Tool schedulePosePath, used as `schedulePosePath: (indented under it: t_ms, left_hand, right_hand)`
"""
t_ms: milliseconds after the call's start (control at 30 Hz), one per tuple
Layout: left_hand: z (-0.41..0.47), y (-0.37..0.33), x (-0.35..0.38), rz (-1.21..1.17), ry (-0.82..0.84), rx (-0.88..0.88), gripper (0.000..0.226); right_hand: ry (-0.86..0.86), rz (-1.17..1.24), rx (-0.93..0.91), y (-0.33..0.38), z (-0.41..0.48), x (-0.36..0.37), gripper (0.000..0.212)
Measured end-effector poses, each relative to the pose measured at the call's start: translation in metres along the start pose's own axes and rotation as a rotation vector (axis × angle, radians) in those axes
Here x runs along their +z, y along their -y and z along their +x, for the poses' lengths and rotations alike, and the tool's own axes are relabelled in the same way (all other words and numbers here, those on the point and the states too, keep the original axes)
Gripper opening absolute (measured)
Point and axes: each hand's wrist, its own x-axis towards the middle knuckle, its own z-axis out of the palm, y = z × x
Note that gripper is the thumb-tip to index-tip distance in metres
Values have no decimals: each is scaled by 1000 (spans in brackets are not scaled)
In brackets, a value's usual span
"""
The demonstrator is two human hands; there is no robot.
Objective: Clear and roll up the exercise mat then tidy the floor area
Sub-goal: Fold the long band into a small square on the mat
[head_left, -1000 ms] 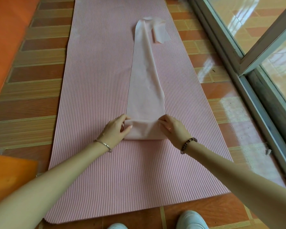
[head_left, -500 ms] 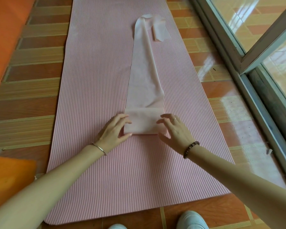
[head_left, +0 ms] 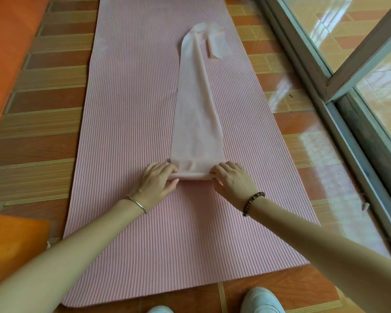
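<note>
The left hand [head_left: 155, 180] and the right hand [head_left: 231, 179] both grip the near end of a pale pink exercise band [head_left: 195, 118]. This end is turned into a small roll [head_left: 193, 176]. Each hand holds one side of the roll, with the fingers curled over it and the thumb on the near side. The left wrist carries a thin silver bangle [head_left: 137, 203], the right wrist a bracelet of dark beads [head_left: 253, 203], and one finger of the right hand has a ring [head_left: 227, 164].

From the roll the band lies flat and goes straight away from the person. At its far end it is folded back to the right, so a short piece lies beside the main strip.

The band and both hands rest on a pink ribbed exercise mat [head_left: 133, 109], which lies unrolled and flat on the floor [head_left: 43, 102] of brown and orange tiles. The near edge of the mat is just in front of two white shoes [head_left: 263, 300] at the bottom of the view.

On the right, close to the mat, runs a grey metal window frame [head_left: 325, 71] with glass. On the left there is an orange surface [head_left: 7, 30] along the tiles, and an orange flat object [head_left: 11, 249] is under the left forearm; what they are I cannot tell.
</note>
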Motion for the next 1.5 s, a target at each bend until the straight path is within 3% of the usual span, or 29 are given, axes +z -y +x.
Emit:
schedulePosePath:
  t_ms: [100, 300, 400, 500, 767, 933, 1067, 1133, 1267, 1400, 1500]
  left_hand:
    - [-5, -11, -11, -84, -17, -23, 15]
    - [-2, -17, -13, -243, 13, -240, 24]
    - [15, -10, -4, -290, -37, -382, 25]
    - [26, 0, 3, -226, -64, -399, 37]
    - [1, 2, -2, 137, 68, 22, 38]
    - [11, 1, 4, 155, 76, -6, 44]
    - [20, -1, 7, 184, 42, 8, 25]
    - [18, -4, 4, 167, 48, 34, 14]
    - [5, -16, -8, -19, 84, -36, 18]
    - [-2, -27, -10, -222, 77, -134, 22]
    - [5, -22, -3, -221, 4, -206, 29]
  right_hand:
    - [20, 120, 24, 5, -10, -8, 13]
    - [43, 318, 179, 2, 1, -17, 20]
    - [40, 372, 335, -7, 21, -13, 23]
    - [51, 435, 496, -14, 31, -8, 34]
    - [22, 132, 121, -20, -10, -2, 39]
    - [70, 152, 142, -17, -6, 8, 38]
    - [4, 43, 67, -16, 7, 4, 12]
    - [-18, -17, 15, -17, 6, -1, 21]
    - [47, 149, -3, -10, -15, -10, 31]
    - [33, 293, 85, -11, -20, -12, 18]
    - [10, 359, 165, -11, -6, -12, 16]
